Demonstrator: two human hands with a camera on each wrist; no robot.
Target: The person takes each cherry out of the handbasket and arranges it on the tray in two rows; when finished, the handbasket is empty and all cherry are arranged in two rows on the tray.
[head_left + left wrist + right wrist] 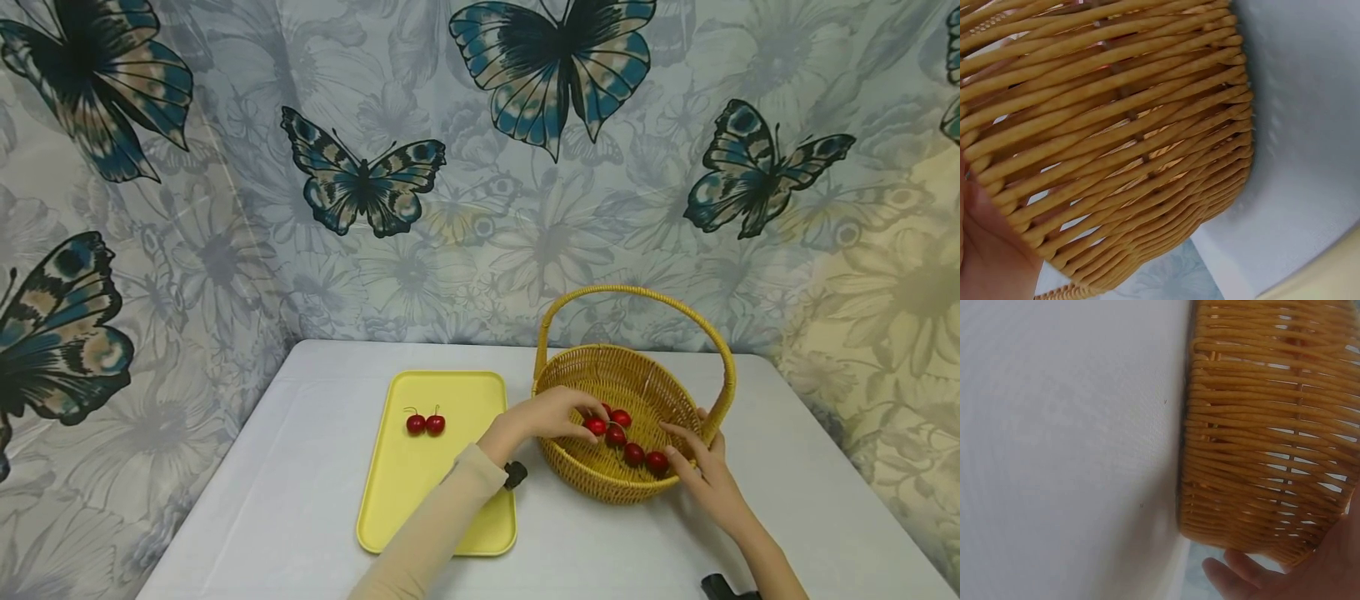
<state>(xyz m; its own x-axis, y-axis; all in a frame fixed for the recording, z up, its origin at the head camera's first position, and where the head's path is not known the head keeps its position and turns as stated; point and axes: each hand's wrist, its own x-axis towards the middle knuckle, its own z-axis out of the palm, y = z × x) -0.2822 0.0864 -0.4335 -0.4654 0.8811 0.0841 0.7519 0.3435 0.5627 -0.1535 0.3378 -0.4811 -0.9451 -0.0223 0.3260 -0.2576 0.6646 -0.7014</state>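
A round woven basket [592, 479] with a tall arched handle holds several dark red cherries [633, 454]. My left hand [551, 414] reaches over its near left rim, thumb and fingertips curled about a cherry [596, 427] at the left of the cluster. In the left wrist view the basket wall [1116, 125] hides the fingertips. At the right side, by the foot of the handle, my right hand [705, 475] grips the rim, with the thumb and a finger inside the basket. The right wrist view shows that hand [1310, 575] against the woven wall [1266, 437].
Left of the basket lies a yellow rectangular tray [397, 500] with two stemmed cherries [425, 424] side by side near its far end. Both stand on a white table [270, 467]. Butterfly-patterned cloth [510, 217] hangs behind. My left sleeve [442, 517] crosses over the tray.
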